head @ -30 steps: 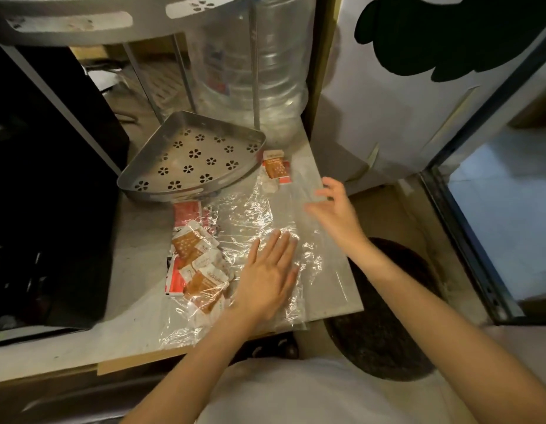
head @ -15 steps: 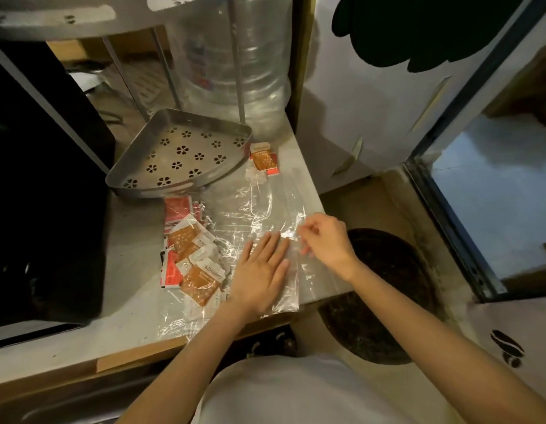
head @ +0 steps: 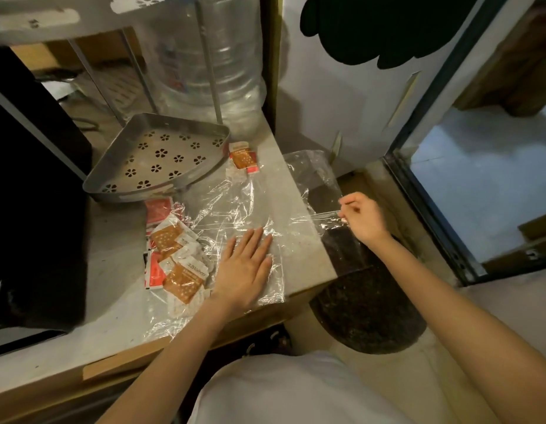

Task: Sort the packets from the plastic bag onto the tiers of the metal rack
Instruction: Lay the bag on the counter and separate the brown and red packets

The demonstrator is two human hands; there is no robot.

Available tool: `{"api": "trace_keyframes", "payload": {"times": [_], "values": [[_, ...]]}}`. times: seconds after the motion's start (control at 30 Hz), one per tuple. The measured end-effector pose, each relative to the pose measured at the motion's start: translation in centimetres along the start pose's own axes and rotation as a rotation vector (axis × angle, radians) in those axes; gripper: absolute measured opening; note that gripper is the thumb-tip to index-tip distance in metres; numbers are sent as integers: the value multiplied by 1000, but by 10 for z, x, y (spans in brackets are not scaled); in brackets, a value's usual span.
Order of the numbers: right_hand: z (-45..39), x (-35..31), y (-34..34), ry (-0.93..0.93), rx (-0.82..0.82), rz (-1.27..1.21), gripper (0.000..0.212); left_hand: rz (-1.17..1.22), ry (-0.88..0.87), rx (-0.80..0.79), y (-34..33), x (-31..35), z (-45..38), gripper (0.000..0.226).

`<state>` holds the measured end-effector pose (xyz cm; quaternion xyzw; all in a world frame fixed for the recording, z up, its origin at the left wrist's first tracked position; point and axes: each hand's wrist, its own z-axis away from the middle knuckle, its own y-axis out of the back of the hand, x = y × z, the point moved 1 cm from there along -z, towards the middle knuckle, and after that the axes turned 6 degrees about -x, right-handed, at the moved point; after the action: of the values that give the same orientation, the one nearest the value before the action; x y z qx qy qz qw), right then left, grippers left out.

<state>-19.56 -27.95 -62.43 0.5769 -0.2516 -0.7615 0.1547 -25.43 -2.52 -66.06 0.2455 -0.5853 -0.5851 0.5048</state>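
Flat left hand (head: pixel 245 264) on crinkly plastic bag (head: pixel 235 209), right hand (head: pixel 362 217) pinching edge

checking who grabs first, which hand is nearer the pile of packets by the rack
Left. The left hand lies flat on the plastic bag right beside the pile of packets. The right hand pinches the bag's edge out past the counter.

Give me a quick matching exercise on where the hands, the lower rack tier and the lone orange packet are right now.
1. left hand
2. right hand
3. lower rack tier
4. lone orange packet

A. holds no packets
B. pinches the plastic bag's edge, past the counter edge
C. lies beside the tier's right corner
D. presses flat on the bag

Pairs: 1-D, 2-B, 3-A, 4-C
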Motion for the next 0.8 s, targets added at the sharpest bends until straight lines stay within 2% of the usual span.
{"api": "trace_keyframes", "payload": {"times": [0.13, 0.23, 0.3, 0.37, 0.5, 0.63, 0.73, 0.8], "values": [[-7, -7, -1, 13, -12, 206, 22, 168, -26, -5, 5, 0, -2, 56], [-8, -21, -9, 2, 37, 386, 50, 369, -19, -3, 14, -3, -6, 54], [-7, -33, -16, 73, 73, 517, 63, 419, -34, 16, 20, -4, -3, 55], [-7, -46, -25, 208, 56, 547, 61, 458, -36, 51, 29, -3, 3, 53], [-10, -79, -54, 385, -94, 492, 55, 448, 6, 183, 52, -8, 18, 39], [-8, -112, -91, 539, -291, 402, 53, 359, 185, 320, 68, -25, 40, 39], [-6, -133, -121, 613, -443, 379, 50, 255, 384, 419, 67, -36, 64, 50], [-6, -145, -141, 660, -528, 410, 55, 286, 528, 446, 62, -42, 81, 59]]}}
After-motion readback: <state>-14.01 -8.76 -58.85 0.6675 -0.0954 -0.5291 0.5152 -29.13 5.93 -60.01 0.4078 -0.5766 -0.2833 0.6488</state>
